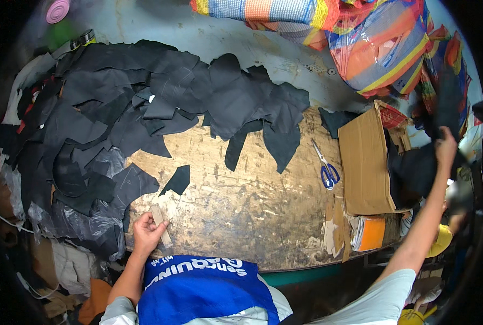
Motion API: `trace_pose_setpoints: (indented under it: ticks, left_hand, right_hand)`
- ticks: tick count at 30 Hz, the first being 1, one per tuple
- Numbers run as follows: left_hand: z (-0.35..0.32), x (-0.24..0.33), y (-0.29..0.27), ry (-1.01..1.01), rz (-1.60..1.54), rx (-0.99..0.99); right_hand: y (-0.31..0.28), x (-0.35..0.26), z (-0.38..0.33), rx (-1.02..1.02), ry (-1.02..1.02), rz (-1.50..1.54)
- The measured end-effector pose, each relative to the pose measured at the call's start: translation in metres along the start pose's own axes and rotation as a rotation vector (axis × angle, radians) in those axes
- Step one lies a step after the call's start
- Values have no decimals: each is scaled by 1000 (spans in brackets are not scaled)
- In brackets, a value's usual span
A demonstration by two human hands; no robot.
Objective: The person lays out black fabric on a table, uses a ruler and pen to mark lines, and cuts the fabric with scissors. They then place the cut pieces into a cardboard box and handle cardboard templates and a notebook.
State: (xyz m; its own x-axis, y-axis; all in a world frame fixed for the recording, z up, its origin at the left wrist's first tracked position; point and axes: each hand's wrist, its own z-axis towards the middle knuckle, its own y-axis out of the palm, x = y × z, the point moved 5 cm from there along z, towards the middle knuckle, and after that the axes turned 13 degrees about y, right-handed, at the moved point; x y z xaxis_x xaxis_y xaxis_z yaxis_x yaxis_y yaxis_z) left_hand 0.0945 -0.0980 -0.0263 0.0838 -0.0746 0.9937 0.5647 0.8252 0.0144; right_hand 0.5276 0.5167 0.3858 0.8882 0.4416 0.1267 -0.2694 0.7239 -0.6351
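I am pinching a stiff, light wooden strip (160, 222) in my left hand (145, 233) at the worktop (241, 206) edge, while my right hand (445, 149) is gripping limp black fabric (415, 173) by its top.

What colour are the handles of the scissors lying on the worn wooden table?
Blue handles on the metal scissors, clearest in the head view.

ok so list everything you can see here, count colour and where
dark cut pieces: many, black, heaped over worktable's left and back
worktable: one, worn brown
scissors: one, blue-handled, table right
cardboard box: one, brown, right edge
woven bags: several, striped orange-blue-yellow, upper right
round disc: one, pink, upper left
left hand: holds tan strip at table's near edge
right hand: grips dark material over box
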Motion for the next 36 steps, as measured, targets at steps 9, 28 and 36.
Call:
trace_pose_setpoints:
  ticks: [9,28,36]
  left_hand:
    - [2,0,-3,-39,-43,-42]
    - [5,-2,18,-56,-194,48]
    - [18,-6,86,28,-162,-200]
  right_hand:
    - [-21,-117,-76,-46,276,398]
    - [78,-189,-424,-559,862,61]
    - [55,-353,-398,-778,641,281]
